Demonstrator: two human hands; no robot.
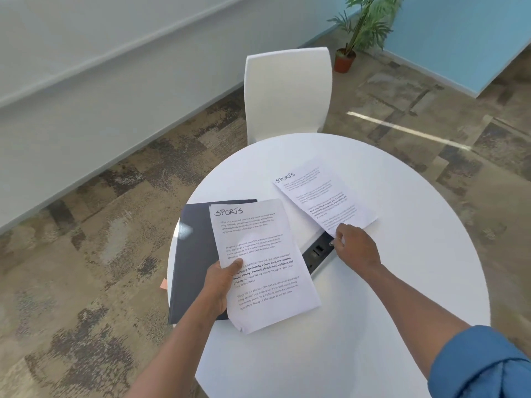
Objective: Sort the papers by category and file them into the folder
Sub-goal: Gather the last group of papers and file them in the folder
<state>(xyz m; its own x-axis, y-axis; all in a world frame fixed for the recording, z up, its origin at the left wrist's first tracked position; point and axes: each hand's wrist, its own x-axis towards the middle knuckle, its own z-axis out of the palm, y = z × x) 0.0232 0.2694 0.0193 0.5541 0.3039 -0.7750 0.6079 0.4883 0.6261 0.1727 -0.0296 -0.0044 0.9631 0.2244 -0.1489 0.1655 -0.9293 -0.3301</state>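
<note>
My left hand (222, 282) grips a printed sheet headed "SPORTS" (258, 254) by its left edge, holding it above a dark folder (195, 254) that lies on the left side of the round white table (373, 311). A second "SPORTS" sheet (321, 196) lies flat farther back on the table. My right hand (355, 247) pinches that sheet's near corner, thumb and fingers closed on the paper. Between the two sheets a black power socket panel (317, 252) is set into the tabletop.
A white chair (287, 93) stands at the table's far edge. A potted plant (362, 30) sits on the patterned carpet near the blue wall. A small orange scrap (163, 283) lies on the floor left of the table.
</note>
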